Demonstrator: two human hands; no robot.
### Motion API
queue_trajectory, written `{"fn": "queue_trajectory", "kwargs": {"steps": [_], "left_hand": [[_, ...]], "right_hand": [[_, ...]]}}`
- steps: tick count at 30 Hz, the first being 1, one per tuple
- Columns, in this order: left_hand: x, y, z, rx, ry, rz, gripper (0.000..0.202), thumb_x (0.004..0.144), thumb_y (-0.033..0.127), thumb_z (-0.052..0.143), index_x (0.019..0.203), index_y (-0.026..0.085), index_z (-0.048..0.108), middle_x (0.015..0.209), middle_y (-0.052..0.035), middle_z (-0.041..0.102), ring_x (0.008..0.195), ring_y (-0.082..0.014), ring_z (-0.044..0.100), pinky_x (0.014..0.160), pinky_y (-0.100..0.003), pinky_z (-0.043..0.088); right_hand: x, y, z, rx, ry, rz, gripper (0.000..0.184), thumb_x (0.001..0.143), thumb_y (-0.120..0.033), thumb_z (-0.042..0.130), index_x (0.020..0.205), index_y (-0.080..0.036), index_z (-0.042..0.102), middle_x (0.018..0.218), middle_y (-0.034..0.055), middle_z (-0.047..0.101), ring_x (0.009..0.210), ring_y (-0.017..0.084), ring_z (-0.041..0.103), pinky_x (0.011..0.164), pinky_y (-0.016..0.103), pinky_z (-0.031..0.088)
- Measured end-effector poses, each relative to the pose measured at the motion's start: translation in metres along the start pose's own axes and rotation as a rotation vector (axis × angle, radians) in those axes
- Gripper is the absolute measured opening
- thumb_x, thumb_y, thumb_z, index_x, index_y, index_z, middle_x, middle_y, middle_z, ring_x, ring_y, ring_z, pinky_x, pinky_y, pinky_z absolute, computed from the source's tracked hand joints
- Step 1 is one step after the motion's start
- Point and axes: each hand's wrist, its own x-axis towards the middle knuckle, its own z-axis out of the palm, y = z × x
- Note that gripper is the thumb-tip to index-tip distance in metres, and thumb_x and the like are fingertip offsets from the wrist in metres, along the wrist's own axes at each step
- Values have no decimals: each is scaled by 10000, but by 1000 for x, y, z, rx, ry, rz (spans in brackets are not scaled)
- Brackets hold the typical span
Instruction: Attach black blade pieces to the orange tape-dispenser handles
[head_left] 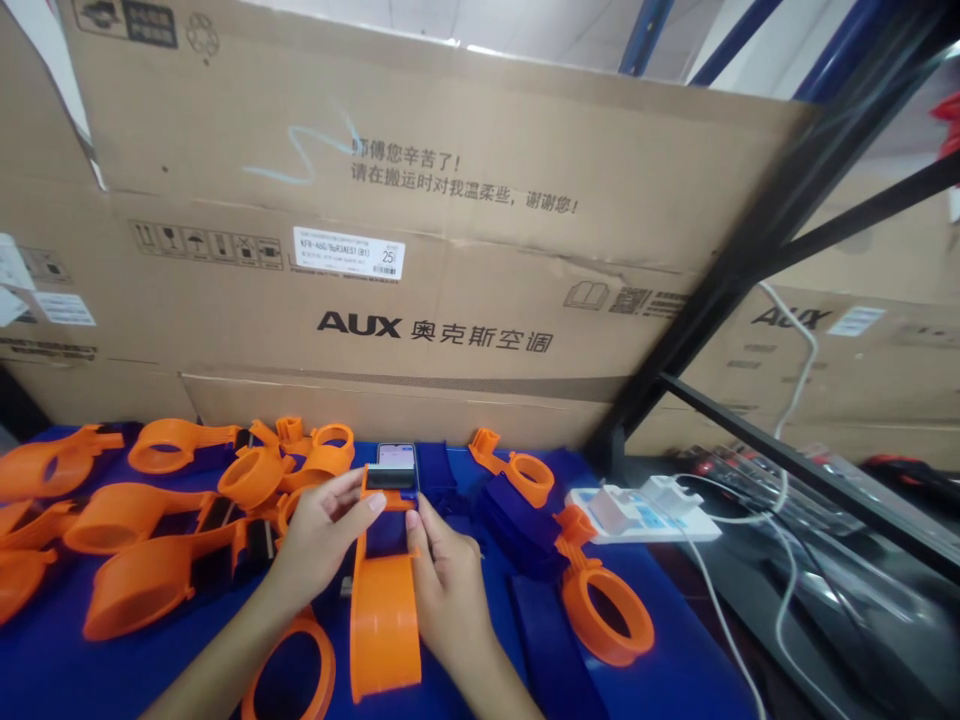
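While the orange, round-bodied plastic tape dispenser [386, 625] points lengthwise away from me over the blue tabletop [675, 650], my left grip [322, 525] and right grip [451, 575], equally near, pinch its far end's opposite sides.

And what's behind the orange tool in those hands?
Just past the far end of the orange tool, the top of a phone with a lit screen shows; the tool hides its lower part. Farther back stands printed cardboard.
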Motion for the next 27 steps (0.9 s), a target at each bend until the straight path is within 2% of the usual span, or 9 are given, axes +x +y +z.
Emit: {"fn": "queue_trajectory", "kwargs": {"steps": [6,11,16,19,22,25,27], "left_hand": [[-1,2,-3,-42,-47,14,346,835,284,758,1172,209,773,1046,-88,818,1018,-299,748,938,-410,570],[-2,-1,-5,-41,-60,34,375,843,288,759,1211,218,763,1067,-90,815,1033,-303,743,947,-412,563],[-4,1,-4,-63,-78,50,363,891,320,730,1237,212,755,1112,-99,808,1045,-292,743,950,-386,560],[-5,2,-3,-113,-48,38,373,875,356,747,1210,192,762,1078,-107,814,998,-292,758,896,-370,583],[-5,5,0,-190,-1,12,401,834,403,777,1163,173,774,1009,-116,822,923,-301,772,822,-370,605],[-7,7,5,-241,66,-22,415,778,415,823,1104,161,781,920,-108,821,849,-298,777,775,-367,612],[-9,8,6,-270,119,-44,395,766,403,836,1070,158,775,879,-87,813,813,-284,772,749,-350,609]], "right_hand": [[-4,1,6,95,32,55,473,1047,-511,440,1177,-173,744,596,-10,516,489,146,413,466,257,354],[-6,-3,6,93,61,44,456,1050,-481,440,1176,-165,743,589,-19,457,496,144,394,479,262,343],[-8,-8,6,70,106,15,432,1048,-462,460,1152,-161,751,605,-5,543,506,149,477,506,251,416],[-7,-10,7,155,116,29,403,1041,-454,487,1093,-156,755,698,20,640,580,157,559,558,239,472],[-7,-12,6,268,95,89,392,1037,-469,508,1044,-162,751,692,3,630,572,132,532,534,213,451],[-6,-11,3,326,18,140,368,1025,-473,547,1071,-172,753,659,-17,605,534,111,483,489,198,398],[-4,-8,1,349,-64,149,359,1028,-462,549,1140,-185,747,724,0,663,567,126,543,513,205,435]]}}
